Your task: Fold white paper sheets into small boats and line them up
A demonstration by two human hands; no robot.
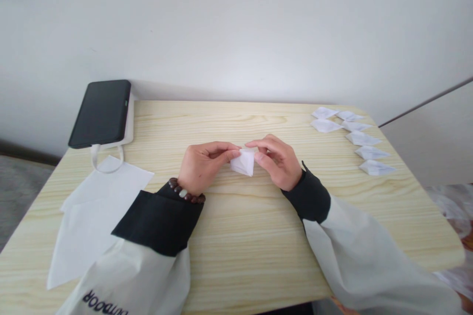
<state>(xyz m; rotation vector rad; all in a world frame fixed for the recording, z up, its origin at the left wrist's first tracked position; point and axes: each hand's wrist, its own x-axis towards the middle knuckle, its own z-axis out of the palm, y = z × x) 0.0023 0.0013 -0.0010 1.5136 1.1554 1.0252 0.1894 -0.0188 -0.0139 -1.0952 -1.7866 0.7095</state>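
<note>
Pale grey sleeves (136,273), black cuffs (158,221), dark beaded bracelet (189,198) (one bead (183,193) whitish), dark "OUTDOOR" lettering (104,304) at seven o'clock

Folded paper (244,163) partly hidden by left hand (200,167); left sleeve (142,273) cut off at bottom edge.

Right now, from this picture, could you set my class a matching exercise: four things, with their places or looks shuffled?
1. Small folded paper
2. White sheets
3. Bracelet
4. Black device

A. Flat beside the left sleeve
B. On a white object
C. Pinched by the left fingers
D. Dark beads, one pale

Pairs: 1-C, 2-A, 3-D, 4-B
</note>
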